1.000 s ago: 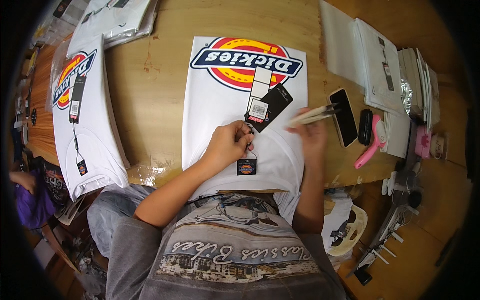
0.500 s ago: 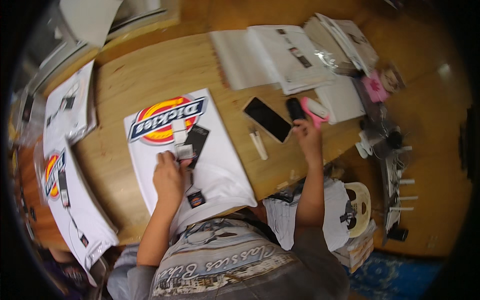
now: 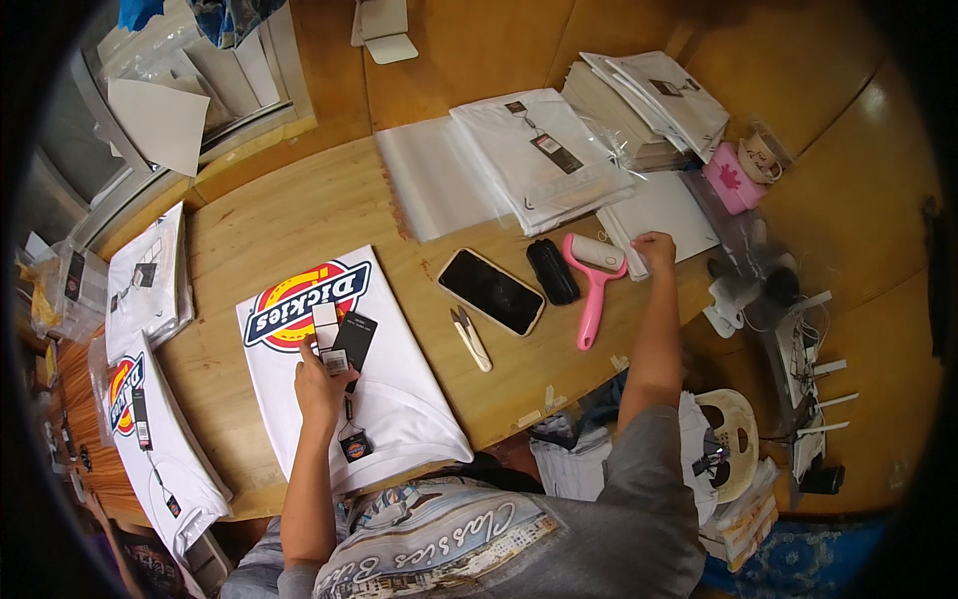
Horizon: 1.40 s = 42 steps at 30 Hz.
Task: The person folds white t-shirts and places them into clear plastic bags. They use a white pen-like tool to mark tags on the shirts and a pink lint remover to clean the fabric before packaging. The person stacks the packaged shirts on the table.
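A folded white T-shirt (image 3: 409, 399) with a red, yellow and blue logo lies in front of me. My left hand (image 3: 319, 387) rests on it, with its fingers closed on the white-and-black hang tags (image 3: 339, 341); a small square tag (image 3: 355, 445) hangs below on a cord. My right arm reaches out to the right. There my right hand (image 3: 655, 252) has its fingers pinched at the near edge of a stack of white sheets (image 3: 689, 215). Beside that hand lies a pink lint roller (image 3: 593, 299), its white roll facing away from me.
Between shirt and roller lie a phone (image 3: 491, 291), a black case (image 3: 552, 272) and thread snips (image 3: 471, 341). Bagged shirts (image 3: 544, 165) and clear plastic sleeves (image 3: 429, 180) are at the back. A pink box (image 3: 734, 180) stands far right. More tagged shirts (image 3: 165, 419) line the left.
My right hand has moved from beside the black case and lint roller, farther right to the white sheets. My left hand stays at the tags. The whole view has shifted.
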Motion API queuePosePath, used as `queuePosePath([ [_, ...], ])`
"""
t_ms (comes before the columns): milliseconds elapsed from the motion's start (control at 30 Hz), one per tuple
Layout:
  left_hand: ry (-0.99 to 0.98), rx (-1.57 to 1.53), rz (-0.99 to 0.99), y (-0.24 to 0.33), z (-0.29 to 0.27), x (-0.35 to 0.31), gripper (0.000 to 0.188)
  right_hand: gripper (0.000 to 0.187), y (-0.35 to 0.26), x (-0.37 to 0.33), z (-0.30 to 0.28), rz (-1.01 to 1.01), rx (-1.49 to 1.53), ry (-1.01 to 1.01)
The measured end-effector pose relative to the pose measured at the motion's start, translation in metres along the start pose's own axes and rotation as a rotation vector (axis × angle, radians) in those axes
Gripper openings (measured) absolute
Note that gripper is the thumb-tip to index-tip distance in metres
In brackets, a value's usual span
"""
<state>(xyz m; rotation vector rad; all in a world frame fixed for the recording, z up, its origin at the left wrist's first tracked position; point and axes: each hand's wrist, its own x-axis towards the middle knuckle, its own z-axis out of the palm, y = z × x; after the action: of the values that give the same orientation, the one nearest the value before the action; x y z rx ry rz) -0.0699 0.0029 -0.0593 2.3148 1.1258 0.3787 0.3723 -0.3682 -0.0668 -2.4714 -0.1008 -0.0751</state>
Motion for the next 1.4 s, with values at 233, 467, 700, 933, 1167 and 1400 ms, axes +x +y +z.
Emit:
queuePosePath([
  [233,-0.085,-0.102,-0.054,0.009,-0.006,-0.001,0.077,0.018,0.005,0.008,-0.006,-0.046,0.019,-0.075],
  [467,-0.053,-0.066,-0.094,0.008,-0.002,0.0,0.079,0.011,-0.021,-0.009,-0.008,-0.118,-0.276,-0.033],
  [700,-0.068,-0.068,-0.082,0.007,-0.003,0.0,0.079,0.013,-0.013,-0.014,-0.009,-0.187,-0.172,0.006],
  [933,-0.06,-0.07,-0.042,-0.001,-0.002,0.001,0.075,0.015,-0.008,-0.014,-0.007,-0.158,-0.112,0.001],
  [1167,-0.092,-0.071,-0.054,0.006,-0.007,0.001,0.077,0.016,-0.001,-0.009,-0.008,-0.113,-0.047,-0.006],
  [1400,-0.096,-0.082,-0.034,0.0,-0.004,0.003,0.077,0.01,-0.005,-0.013,-0.002,-0.254,-0.235,0.044],
])
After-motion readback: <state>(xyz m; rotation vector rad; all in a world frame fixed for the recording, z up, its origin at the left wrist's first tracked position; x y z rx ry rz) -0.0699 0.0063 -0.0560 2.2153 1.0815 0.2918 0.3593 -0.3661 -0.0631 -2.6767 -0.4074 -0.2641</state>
